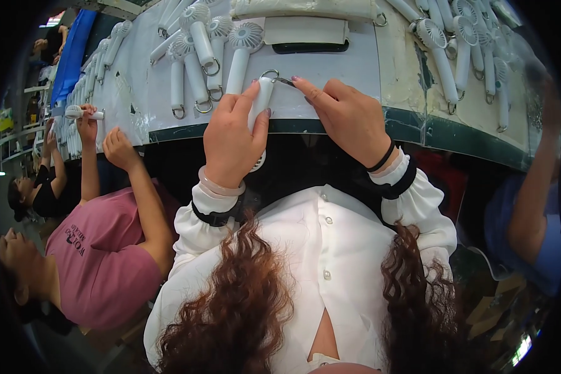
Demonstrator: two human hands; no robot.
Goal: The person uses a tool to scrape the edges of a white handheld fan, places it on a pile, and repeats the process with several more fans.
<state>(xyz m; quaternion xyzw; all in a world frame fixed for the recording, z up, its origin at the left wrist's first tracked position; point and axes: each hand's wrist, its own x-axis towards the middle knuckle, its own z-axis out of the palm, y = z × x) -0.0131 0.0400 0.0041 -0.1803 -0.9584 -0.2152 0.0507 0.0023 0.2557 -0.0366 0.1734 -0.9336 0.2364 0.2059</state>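
Observation:
My left hand (pixel 232 142) is wrapped round the handle of a white handheld fan (pixel 263 98). The fan's ring end points away from me, and part of its round head shows below my wrist. A metal split ring (pixel 270 73) sits at the handle's tip. Between the thumb and fingers of my right hand (pixel 353 119) is a thin dark metal tool (pixel 284 81), whose exact kind is too small to make out. Its tip meets the handle's end beside the ring. Another white fan (pixel 245 38) lies just beyond my left fingers.
More white fans with rings lie in piles at the back left (pixel 196 31) and right (pixel 464 37). A dark flat object (pixel 310 47) rests under a pale pad. The table's dark green edge (pixel 399 119) runs before me. At left a co-worker in pink (pixel 106 249) holds a fan.

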